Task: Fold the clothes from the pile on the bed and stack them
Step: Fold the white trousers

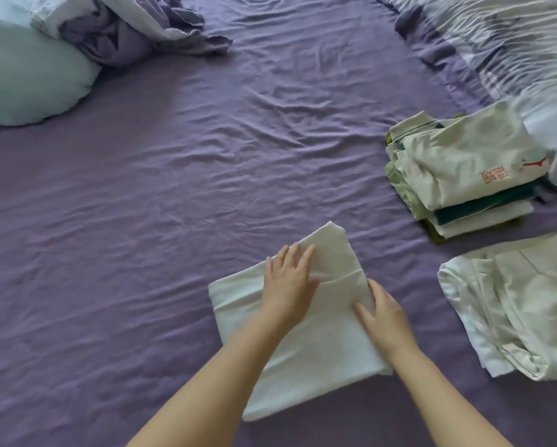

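Pressing white garment (303,324) flat, left hand (288,282) and right hand (381,312) open-palmed, gripping nothing. Stack (460,169) built; crumpled garment (522,301) left unfolded.

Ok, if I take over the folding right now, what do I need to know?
Left hand: flat, pressing the white garment.
Right hand: flat on the same garment's right side.
The garment lies partly folded on the bed in front of you.
Done: a stack of folded clothes sits to the right.
Left: finish this fold, put it on the stack, then fold the loose white clothes at the near right.
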Demonstrator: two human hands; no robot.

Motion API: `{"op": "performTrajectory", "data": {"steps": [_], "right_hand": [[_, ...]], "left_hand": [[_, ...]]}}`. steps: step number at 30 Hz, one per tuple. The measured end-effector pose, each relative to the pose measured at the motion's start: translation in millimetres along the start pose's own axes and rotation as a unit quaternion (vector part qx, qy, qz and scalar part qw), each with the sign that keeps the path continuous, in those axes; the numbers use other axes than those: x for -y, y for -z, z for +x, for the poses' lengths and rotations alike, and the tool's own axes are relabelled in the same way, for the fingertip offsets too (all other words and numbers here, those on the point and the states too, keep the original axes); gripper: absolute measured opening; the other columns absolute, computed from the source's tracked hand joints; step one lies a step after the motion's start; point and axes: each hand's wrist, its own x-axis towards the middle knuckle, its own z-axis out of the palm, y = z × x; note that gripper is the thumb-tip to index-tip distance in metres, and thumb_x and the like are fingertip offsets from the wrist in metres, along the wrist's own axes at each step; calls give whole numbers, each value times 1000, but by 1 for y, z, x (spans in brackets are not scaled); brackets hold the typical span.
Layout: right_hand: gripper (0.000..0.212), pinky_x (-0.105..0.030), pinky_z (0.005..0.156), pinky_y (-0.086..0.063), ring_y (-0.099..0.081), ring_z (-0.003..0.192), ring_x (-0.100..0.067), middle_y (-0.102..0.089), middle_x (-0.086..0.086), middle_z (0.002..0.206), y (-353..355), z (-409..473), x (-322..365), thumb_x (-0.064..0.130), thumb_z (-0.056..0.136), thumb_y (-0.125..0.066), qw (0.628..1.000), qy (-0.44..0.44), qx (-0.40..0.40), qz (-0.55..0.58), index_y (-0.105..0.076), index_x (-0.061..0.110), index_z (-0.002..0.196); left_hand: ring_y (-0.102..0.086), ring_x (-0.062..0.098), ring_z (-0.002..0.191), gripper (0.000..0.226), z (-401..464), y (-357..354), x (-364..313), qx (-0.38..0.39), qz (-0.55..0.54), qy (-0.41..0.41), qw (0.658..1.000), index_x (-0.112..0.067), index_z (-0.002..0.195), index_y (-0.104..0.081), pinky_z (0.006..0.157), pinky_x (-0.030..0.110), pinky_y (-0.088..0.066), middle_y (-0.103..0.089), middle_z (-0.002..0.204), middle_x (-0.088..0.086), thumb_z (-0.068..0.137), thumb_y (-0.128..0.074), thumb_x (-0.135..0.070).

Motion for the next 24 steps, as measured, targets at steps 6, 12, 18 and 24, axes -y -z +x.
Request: {"op": "performTrajectory", "data": {"steps": [6, 12, 18, 24], "right_hand": [[34, -19, 88, -38, -56, 110, -18, -61, -5, 124, -13, -39, -43, 16, 93, -56, 993, 0, -85, 86, -57, 9, 127], [21, -8, 71, -46, -63, 83, -2, -64, 8, 96, -9, -59, -69, 10, 81, -72, 955, -23, -72, 286, -68, 31, 83], [30, -8, 79, -46, -59, 98, 4, -55, 20, 107, -3, -65, -87, 24, 65, -78, 905, -55, 65, 417, -76, 33, 93], [25, -11, 78, -46, -59, 90, -2, -56, 22, 96, -14, -65, -86, 19, 71, -79, 935, -55, -4, 350, -71, 39, 85]], "left_hand": [[-43, 28, 123, 46, 69, 4, -32, -27, -109, 44, 993, -14, 138, -42, 97, 36, -34, -49, 134, 9, 96, -50, -31], [-49, 24, 113, 35, 101, 0, -55, -38, -206, 154, 965, -19, 116, -57, 91, 32, -35, -58, 119, 3, 86, -60, -37], [-44, 19, 125, 39, 102, -17, -55, 28, -260, 137, 956, -26, 126, -56, 97, 31, -38, -57, 128, 0, 89, -62, -36], [-50, 19, 91, 13, 106, -23, -54, -14, -263, 136, 955, -18, 87, -59, 59, 25, -37, -58, 96, 1, 88, -63, -29]]}}
